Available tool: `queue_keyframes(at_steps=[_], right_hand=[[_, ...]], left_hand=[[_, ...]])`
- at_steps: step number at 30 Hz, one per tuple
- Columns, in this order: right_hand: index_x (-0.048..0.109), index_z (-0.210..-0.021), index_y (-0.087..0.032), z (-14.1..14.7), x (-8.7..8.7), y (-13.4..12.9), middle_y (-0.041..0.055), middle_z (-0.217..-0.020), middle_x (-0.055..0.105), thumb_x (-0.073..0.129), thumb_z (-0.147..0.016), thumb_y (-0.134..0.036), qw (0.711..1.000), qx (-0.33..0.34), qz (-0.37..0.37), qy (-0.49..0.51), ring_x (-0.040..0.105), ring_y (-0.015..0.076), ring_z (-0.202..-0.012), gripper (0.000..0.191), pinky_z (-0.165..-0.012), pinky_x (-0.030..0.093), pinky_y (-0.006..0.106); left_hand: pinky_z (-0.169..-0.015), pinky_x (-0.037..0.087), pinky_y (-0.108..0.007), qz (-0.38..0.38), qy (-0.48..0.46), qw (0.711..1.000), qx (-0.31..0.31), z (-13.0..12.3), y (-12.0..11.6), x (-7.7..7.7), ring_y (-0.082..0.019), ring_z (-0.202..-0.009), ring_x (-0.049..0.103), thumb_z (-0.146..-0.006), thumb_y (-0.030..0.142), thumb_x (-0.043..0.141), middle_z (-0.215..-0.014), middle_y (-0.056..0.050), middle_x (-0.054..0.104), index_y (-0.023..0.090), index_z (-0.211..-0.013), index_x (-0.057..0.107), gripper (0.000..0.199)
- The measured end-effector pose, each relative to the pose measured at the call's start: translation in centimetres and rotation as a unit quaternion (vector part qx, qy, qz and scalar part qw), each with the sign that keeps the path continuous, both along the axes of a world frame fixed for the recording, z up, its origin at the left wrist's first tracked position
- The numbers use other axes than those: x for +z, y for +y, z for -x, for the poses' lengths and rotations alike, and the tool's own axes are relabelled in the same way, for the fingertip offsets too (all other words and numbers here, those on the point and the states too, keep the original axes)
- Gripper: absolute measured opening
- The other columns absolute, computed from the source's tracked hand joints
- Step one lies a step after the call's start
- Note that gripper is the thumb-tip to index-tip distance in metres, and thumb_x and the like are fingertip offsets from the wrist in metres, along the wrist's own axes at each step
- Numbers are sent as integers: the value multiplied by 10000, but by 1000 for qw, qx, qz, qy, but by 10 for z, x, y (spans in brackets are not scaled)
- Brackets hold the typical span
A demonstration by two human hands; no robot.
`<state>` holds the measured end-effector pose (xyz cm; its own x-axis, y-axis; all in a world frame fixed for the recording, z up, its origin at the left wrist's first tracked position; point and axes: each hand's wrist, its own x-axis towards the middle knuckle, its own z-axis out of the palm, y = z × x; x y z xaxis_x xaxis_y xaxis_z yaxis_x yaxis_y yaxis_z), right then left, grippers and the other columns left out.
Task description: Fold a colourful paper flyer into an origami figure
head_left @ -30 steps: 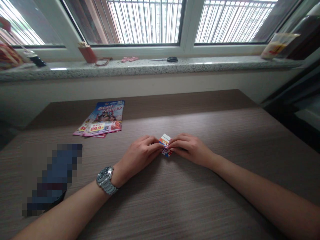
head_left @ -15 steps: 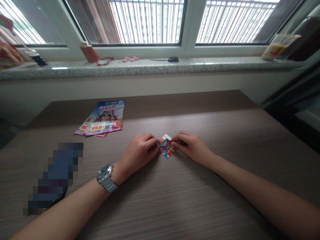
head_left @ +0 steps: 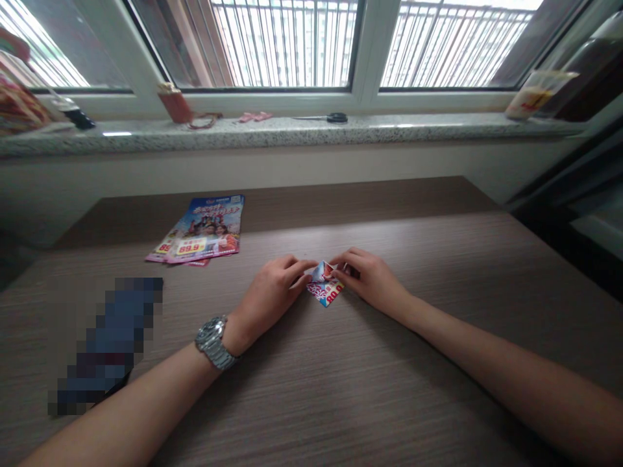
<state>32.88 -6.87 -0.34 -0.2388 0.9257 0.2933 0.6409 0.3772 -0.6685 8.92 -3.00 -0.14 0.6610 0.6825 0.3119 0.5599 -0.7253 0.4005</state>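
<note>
A small folded piece of printed paper, red, blue and white with "89.9" on it, lies flat on the brown wooden table. My left hand, with a metal watch on its wrist, presses fingertips on the paper's left edge. My right hand pinches the paper's upper right corner. Both hands sit at the middle of the table.
A stack of colourful flyers lies at the table's far left. A blurred dark blue object rests near the left edge. On the stone windowsill are scissors, a red box and a packet.
The folded paper stood up between my fingers a second ago; it now lies flatter on the table, with both hands shifted slightly and pressing on it.
</note>
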Motion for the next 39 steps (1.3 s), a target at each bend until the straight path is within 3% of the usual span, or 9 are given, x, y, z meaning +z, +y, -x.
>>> queue_keyframes(at_steps=[8, 12, 19, 26, 33, 39], right_hand=[[754, -999, -204, 0, -1, 4, 36, -931, 657, 671, -930, -133, 1000, 11, 2, -20, 629, 144, -779, 129, -710, 467, 257], [748, -1064, -197, 3, 0, 9, 39, -918, 643, 661, -944, -199, 999, -5, 18, -37, 616, 144, -743, 148, -714, 475, 277], [726, -1162, -217, 7, -5, 13, 66, -1071, 600, 693, -934, -280, 999, -1, 27, -43, 596, 150, -774, 239, -756, 498, 309], [659, -1099, -183, 6, -4, 13, 65, -1053, 606, 716, -898, -257, 999, 3, 45, -26, 578, 170, -864, 222, -792, 474, 309], [617, -1077, -202, 7, -2, 10, -3, -916, 645, 728, -856, -243, 994, -7, 97, 49, 529, 128, -713, 251, -687, 435, 275], [651, -1080, -199, 4, -2, 9, -11, -834, 643, 718, -857, -261, 986, 12, 124, 115, 564, 137, -713, 242, -657, 452, 274]], left_hand=[[-858, 479, -369, -63, 33, 996, -59, 0, -1, 0, -222, -972, 590, -1016, 211, 557, -1096, -72, 630, 262, -1239, 678, 259], [-865, 483, -379, -66, 42, 995, -62, -1, -1, 1, -224, -970, 582, -1015, 227, 562, -1098, -72, 624, 271, -1245, 674, 260], [-867, 486, -390, -65, 35, 995, -61, 0, 0, -1, -228, -986, 581, -1019, 233, 563, -1102, -73, 626, 279, -1263, 667, 269], [-864, 493, -380, -45, 6, 997, -54, 1, 1, -4, -219, -977, 588, -997, 206, 598, -1092, -69, 628, 272, -1241, 684, 266], [-870, 512, -375, -6, -23, 999, -39, 1, 1, -2, -222, -987, 612, -986, 201, 610, -1104, -80, 658, 243, -1254, 671, 278], [-890, 527, -374, 49, -67, 996, -30, -1, 1, 5, -213, -977, 645, -977, 214, 622, -1064, -83, 686, 212, -1166, 700, 205]])
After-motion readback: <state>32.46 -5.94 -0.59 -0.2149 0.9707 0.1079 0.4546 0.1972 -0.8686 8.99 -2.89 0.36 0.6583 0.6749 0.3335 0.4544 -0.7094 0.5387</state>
